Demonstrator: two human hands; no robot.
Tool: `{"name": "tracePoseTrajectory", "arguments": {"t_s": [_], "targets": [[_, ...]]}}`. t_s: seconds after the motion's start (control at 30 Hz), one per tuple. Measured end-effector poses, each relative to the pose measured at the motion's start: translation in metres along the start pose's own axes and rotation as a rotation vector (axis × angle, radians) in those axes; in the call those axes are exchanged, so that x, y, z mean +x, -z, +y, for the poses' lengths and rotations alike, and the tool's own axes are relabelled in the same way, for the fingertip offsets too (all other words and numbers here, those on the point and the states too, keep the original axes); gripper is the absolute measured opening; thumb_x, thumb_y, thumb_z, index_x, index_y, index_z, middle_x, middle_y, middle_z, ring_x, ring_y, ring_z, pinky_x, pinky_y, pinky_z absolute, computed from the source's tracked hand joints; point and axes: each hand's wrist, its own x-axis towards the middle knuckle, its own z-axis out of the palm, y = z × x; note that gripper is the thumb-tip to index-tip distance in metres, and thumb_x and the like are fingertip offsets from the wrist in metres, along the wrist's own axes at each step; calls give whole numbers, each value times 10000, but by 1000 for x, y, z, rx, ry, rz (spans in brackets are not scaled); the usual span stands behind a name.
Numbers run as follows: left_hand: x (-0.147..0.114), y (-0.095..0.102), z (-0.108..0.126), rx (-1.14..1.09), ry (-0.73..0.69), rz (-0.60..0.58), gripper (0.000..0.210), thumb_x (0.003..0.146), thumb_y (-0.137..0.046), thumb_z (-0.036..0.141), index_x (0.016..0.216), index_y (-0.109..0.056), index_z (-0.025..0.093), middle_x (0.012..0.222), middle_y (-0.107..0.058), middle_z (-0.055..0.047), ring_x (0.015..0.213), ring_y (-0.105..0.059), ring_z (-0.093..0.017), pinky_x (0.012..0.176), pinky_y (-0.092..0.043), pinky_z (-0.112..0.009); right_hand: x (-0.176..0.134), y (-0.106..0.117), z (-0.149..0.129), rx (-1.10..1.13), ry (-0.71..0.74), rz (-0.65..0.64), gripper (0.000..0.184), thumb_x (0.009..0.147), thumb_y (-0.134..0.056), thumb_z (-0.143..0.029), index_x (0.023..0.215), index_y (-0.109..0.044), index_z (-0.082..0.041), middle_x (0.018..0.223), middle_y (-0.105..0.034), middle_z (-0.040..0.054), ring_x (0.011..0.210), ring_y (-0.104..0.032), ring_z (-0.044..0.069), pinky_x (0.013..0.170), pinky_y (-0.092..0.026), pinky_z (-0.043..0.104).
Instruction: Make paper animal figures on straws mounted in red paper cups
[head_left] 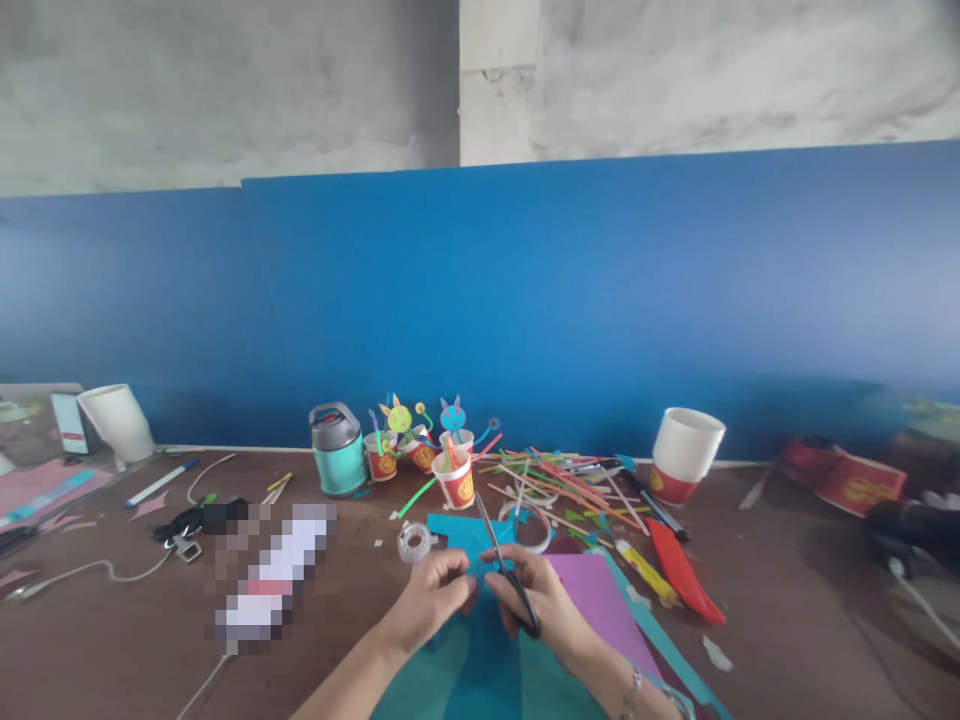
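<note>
My right hand [534, 592] is closed around a pair of scissors [496, 545] with dark handles, its blades pointing up and away from me. Close beside it, my left hand [435, 595] has its fingers curled together in a pinch; what sits between them, if anything, is too small to make out. Blue paper [480, 665] lies below both hands, and a purple sheet [589, 590] is to the right of it. A roll of clear tape [414, 542] stands just beyond my left hand. A larger tape roll [529, 528] lies behind the scissors.
Paper cups with straw arms [455, 485] and paper animal heads stand at the back, next to a teal flask [337, 455]. Loose straws [562, 480] are heaped to their right. Stacked white cups [684, 450], a red bag [679, 570] and a yellow tube [645, 570] lie rightward.
</note>
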Motion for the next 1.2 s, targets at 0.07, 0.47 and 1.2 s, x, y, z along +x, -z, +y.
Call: {"name": "tracePoseTrajectory", "arguments": {"t_s": [0.07, 0.47, 1.2], "targets": [[-2, -4, 2, 69, -14, -36, 298, 735, -612, 339, 538, -442, 193, 525, -452, 34, 532, -402, -109, 513, -285, -232, 1, 0, 3, 9, -2, -11, 389, 689, -665, -518, 796, -538, -166, 371, -511, -69, 293, -384, 61, 321, -235, 166], [6, -9, -2, -76, -35, 102, 363, 641, -738, 488, 705, -558, 179, 622, -512, 35, 579, -412, -109, 551, -309, -226, 2, -2, 3, 109, 67, 122, 397, 668, -691, -529, 735, -514, -180, 360, -496, -70, 313, -417, 78, 366, -301, 190], [5, -6, 0, -198, -98, 347, 226, 704, -655, 377, 630, -587, 175, 612, -552, 15, 644, -492, -146, 632, -373, -249, -6, -6, 3, 6, -17, -225, 325, 741, -658, -466, 754, -540, -163, 467, -564, -40, 383, -469, 79, 390, -327, 173]]}}
